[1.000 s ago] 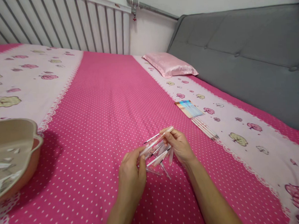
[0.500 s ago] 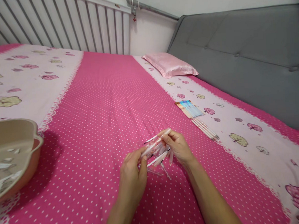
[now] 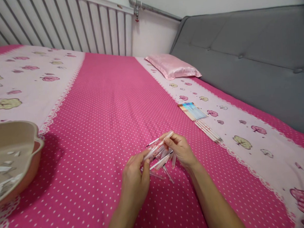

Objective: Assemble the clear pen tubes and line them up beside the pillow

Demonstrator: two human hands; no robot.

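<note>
pinching one pen (image 3: 157,146) between left hand (image 3: 135,178) and right hand (image 3: 181,150), loose pens (image 3: 161,163) beneath, pink bedsheet (image 3: 103,106)

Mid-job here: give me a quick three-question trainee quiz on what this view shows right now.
1. True or false: both hands grip one pen between them.
2. Where does the neat row of pens lie: A) in the basin, B) on the pale floral strip of the bedsheet, C) on the pillow?
3. Which thing sits at the left edge of the view?

Key: 1 true, the left hand and right hand hold it above the loose pens. 2 B. 3 the basin.
</note>
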